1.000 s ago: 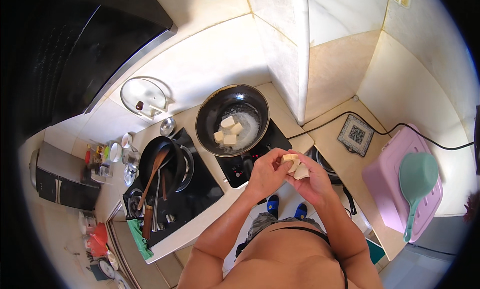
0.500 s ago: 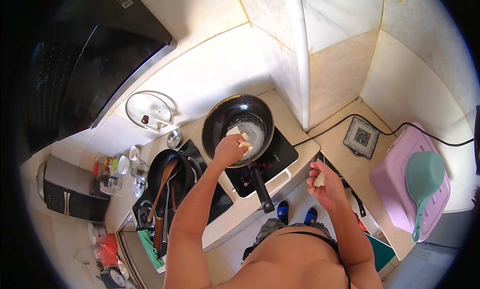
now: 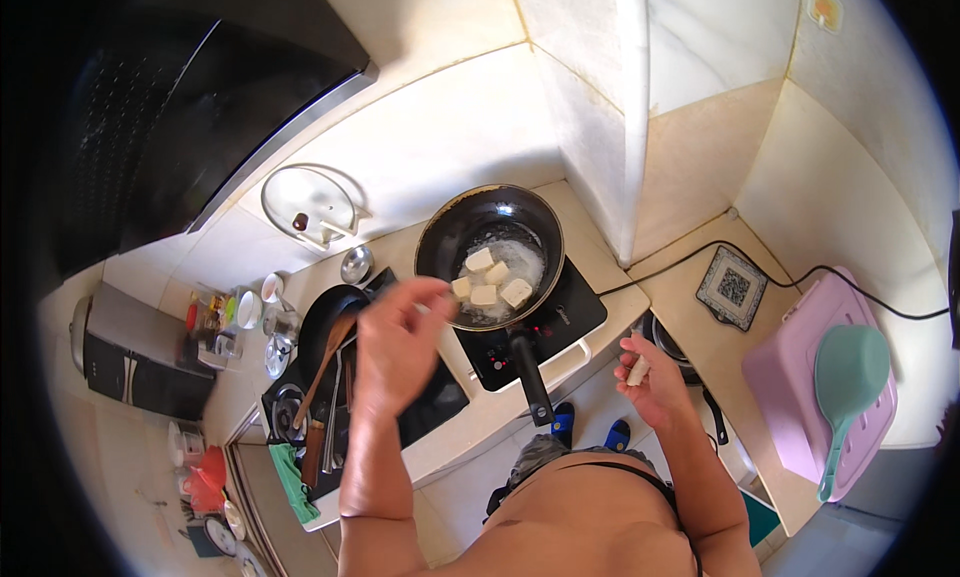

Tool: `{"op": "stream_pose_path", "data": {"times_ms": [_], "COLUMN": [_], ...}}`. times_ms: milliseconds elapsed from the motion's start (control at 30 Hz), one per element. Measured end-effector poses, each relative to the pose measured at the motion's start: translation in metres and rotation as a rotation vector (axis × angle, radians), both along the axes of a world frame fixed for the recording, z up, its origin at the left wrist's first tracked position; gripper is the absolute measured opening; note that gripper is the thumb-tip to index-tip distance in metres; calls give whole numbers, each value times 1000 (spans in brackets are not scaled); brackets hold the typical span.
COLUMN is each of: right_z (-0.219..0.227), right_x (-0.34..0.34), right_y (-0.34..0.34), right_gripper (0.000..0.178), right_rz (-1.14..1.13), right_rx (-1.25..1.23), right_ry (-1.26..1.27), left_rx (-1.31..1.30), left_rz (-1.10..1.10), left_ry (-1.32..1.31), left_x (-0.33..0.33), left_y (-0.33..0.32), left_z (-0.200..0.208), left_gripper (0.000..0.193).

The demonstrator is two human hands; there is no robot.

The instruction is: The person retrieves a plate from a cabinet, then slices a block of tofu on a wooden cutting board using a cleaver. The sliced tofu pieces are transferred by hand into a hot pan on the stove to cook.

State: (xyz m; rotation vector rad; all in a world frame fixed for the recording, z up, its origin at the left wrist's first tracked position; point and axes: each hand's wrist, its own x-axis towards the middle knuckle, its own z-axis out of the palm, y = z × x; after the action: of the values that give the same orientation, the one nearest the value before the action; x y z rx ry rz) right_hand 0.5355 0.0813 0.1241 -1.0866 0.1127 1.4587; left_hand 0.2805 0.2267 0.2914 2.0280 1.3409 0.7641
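Observation:
A black frying pan (image 3: 438, 239) sits on the induction cooker (image 3: 583, 315) in the middle. Several pale tofu pieces (image 3: 484, 295) lie in its foamy, whitish liquid. Slightly smeared by motion, my left hand (image 3: 398, 342) hovers left of the pan's near rim. Its fingers are loosely bent and apart, and nothing shows in them. To the right of the pan handle (image 3: 529, 377), my right hand (image 3: 655, 382) is turned palm up in front of the counter. Its fingers curl round another pale tofu piece (image 3: 638, 371).
Left of the cooker, a black wok (image 3: 318, 322) with a wooden spatula (image 3: 325, 362) stands on the hob. A glass lid (image 3: 310, 209) hangs on the wall above a ladle (image 3: 356, 265). On the right are a patterned trivet (image 3: 732, 287), a cord, and a pink box (image 3: 780, 377) topped by a green dipper (image 3: 850, 372).
My left hand has let go of tofu in the pan and drawn back to the left, clear of the rim. My right hand still holds its piece. The view has shifted slightly.

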Motion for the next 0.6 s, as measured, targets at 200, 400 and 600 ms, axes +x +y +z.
{"op": "stream_pose_path", "data": {"times_ms": [200, 400, 600], "right_z": [13, 26, 39], "right_x": [-18, -27, -29], "right_y": [14, 18, 15], "right_gripper": [36, 41, 50], "right_rz": [81, 155, 227], "right_rx": [154, 291, 266], "right_ry": [47, 16, -145], "left_rx": [-19, -189, -449], "left_rz": [-422, -323, -324], "left_ry": [28, -48, -196], "left_x": [76, 86, 80], "left_y": [-74, -72, -42], "left_z": [-70, -110, -122], "left_gripper": [41, 45, 42]}}
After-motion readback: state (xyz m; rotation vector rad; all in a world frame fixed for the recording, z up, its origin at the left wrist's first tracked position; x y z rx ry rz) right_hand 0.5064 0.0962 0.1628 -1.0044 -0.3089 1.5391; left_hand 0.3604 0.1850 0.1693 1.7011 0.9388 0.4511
